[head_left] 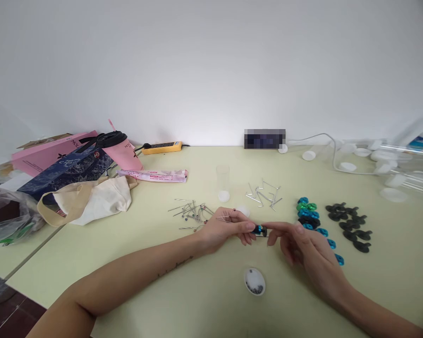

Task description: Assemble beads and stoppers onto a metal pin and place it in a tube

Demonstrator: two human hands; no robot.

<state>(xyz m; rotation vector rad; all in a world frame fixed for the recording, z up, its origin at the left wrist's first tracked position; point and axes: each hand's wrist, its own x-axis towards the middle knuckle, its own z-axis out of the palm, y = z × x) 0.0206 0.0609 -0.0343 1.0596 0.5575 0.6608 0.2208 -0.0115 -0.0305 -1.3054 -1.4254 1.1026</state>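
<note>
Between the thumb and fingers of my left hand (229,227) is a small blue-and-black part (258,230) with a dark round end, along with thin metal wire. My right hand (303,244) reaches in from the right, its index finger stretched out to touch the dark end. Its other fingers are partly bent, and I see nothing gripped in them. Left of my left hand lies a pile of thin metal pins (193,213) with small coloured beads. Below both hands stands a small white dish (254,281) holding tiny dark pieces.
Bent silver rods (264,195) lie behind my hands, near a clear tube (223,183). Blue and green metallic pieces (308,213) and black curved pieces (350,225) are at right. At left are a pink cup (127,152), cloth bag (102,202) and yellow power strip (162,148).
</note>
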